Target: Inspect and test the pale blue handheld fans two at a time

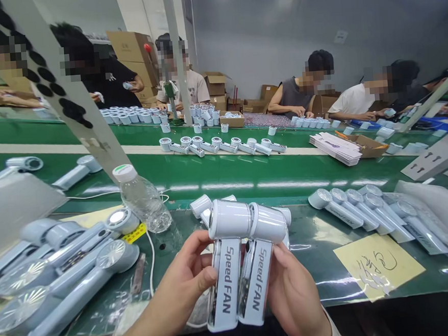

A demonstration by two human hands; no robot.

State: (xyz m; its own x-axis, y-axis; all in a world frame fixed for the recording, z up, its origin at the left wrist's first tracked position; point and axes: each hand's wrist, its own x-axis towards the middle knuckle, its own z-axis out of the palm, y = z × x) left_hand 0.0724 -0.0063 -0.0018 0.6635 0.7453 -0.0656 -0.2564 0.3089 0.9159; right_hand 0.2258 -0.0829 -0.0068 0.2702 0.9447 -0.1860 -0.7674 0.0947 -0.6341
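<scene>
Two pale blue hand-held fans marked "Speed FAN" are held upright side by side in front of me. My left hand (182, 283) grips the left fan (225, 270) with thumb and fingers on its handle. My right hand (296, 296) wraps round the handle of the right fan (260, 273). More fans of the same kind (204, 208) lie just behind them on the green work surface (313, 233).
A pile of fans (61, 261) lies at my left beside a clear water bottle (141, 197). A row of fans (369, 211) and a yellow note (378, 264) lie at my right. A green conveyor belt (228, 173) carries more fans; several people work across it.
</scene>
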